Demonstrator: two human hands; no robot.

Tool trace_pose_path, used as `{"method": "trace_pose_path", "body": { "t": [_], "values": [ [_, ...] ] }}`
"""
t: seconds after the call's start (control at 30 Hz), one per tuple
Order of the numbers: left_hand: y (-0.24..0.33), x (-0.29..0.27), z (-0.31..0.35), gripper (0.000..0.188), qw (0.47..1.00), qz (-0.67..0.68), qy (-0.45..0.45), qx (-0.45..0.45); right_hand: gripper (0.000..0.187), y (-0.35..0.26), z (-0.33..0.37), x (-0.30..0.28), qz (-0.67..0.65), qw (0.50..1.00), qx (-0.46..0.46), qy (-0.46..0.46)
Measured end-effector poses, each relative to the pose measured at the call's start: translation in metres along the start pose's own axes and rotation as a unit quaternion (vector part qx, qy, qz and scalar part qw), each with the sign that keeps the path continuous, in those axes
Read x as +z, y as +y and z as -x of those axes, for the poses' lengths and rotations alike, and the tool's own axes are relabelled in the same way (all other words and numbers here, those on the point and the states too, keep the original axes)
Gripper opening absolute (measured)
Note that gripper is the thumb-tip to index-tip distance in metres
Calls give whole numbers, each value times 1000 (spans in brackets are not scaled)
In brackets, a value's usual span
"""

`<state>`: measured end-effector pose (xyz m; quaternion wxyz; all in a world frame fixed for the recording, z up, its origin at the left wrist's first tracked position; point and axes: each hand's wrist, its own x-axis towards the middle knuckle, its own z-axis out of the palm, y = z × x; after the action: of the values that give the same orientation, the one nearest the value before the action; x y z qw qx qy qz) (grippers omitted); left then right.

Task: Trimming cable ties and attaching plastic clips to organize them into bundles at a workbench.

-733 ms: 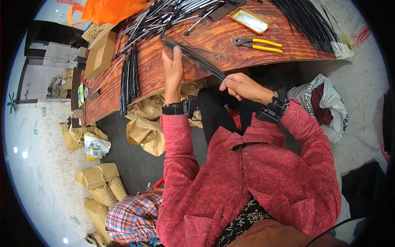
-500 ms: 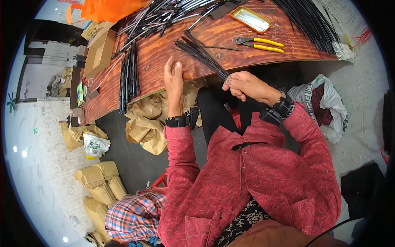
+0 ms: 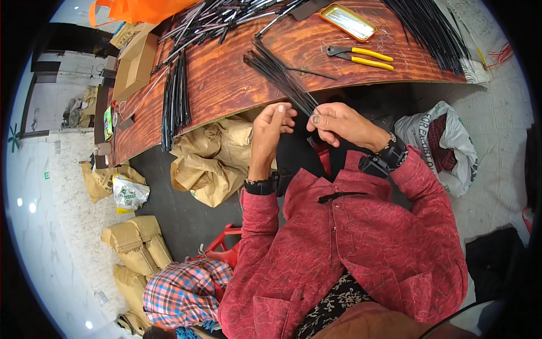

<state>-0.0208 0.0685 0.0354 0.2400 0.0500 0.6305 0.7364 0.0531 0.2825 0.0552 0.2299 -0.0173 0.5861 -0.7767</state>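
My right hand (image 3: 344,125) is closed around the lower end of a bundle of thin black rods (image 3: 285,79). The bundle slants up and left over the table's near edge, its far ends fanned out. Close by on the left, my left hand (image 3: 271,129) has come up beside the bundle with its fingers loosely curled and the thumb raised. Nothing shows in it, and it appears apart from the rods. Beyond the bundle on the table lie pliers (image 3: 361,57) with yellow handles.
Silver-and-black rods (image 3: 220,22) are heaped at the back of the wooden table (image 3: 214,73). More black rods lie in bundles at left (image 3: 176,101) and right (image 3: 429,34). Also there: an orange-rimmed tray (image 3: 349,22), a cardboard box (image 3: 135,68). Brown paper (image 3: 212,164) lies below; a person in plaid (image 3: 186,288) sits nearby.
My left hand has moved right, toward the bundle, and its fingers have curled in. My right hand keeps its hold on the rods, almost in place.
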Motion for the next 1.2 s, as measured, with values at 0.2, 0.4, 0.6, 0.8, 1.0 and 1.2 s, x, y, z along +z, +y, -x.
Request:
{"method": "trace_pose_path", "body": {
  "t": [0.2,0.4,0.6,0.8,1.0,1.2],
  "values": [
    [-20,5,-8,25,999,-17,-16,-30,26,4,-2,1,38,998,50,11],
    [-17,11,-6,24,998,54,-14,-19,28,10,5,-2,50,999,17,-4],
    [-2,20,-6,22,994,109,14,-18,30,10,11,3,62,997,37,-20],
    [-11,16,-22,19,989,148,26,13,30,7,9,3,-7,997,64,-40],
    [0,21,-22,15,992,119,38,29,36,10,7,4,10,998,34,-58],
    [56,32,-2,23,974,109,32,196,34,6,10,6,62,990,-36,-120]
  ]
}}
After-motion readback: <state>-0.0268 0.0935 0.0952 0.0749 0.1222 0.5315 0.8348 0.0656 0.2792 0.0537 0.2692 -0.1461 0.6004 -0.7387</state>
